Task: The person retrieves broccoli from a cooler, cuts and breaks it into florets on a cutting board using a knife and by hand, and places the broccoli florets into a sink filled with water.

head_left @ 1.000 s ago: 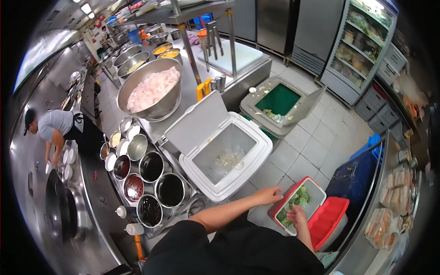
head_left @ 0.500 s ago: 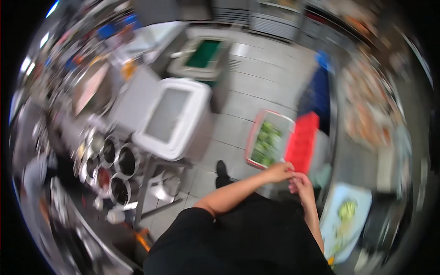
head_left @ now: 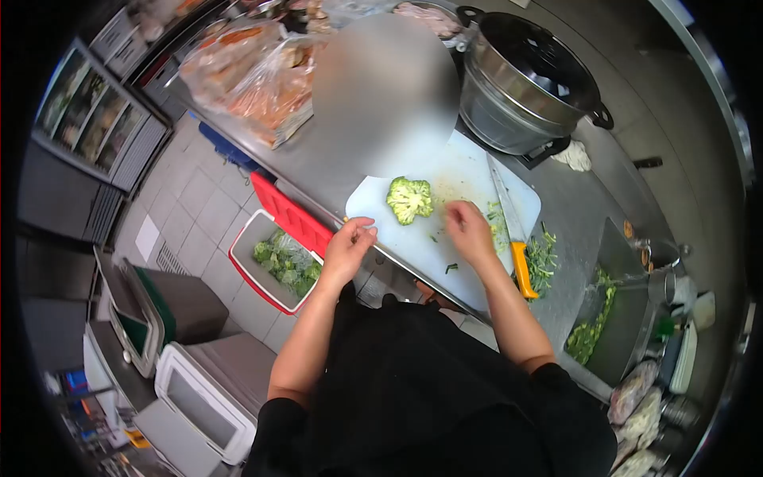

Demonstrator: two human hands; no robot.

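A broccoli head (head_left: 409,200) lies on the white cutting board (head_left: 473,171), between my two hands. At the board's left front edge, my left hand (head_left: 350,248) hovers with loosely bent fingers apart and nothing visible in it. My right hand (head_left: 469,230) is over the board, right of the broccoli, its fingers half curled and apparently holding nothing. A knife with an orange handle (head_left: 523,270) rests at the board's right side, its blade pointing away from me. Chopped green trimmings (head_left: 544,258) are heaped beside the handle.
A red and white cooler (head_left: 250,274) with broccoli pieces stands open on the floor, left of the steel table. Bagged food (head_left: 254,79) and a large lidded pot (head_left: 524,87) occupy the table's far side. To the right is a sink (head_left: 624,318) with greens. A blurred patch hides part of the table.
My view has swung from the floor and cooler to the cutting board. My hands, close together above the cooler before, are now apart at the board.
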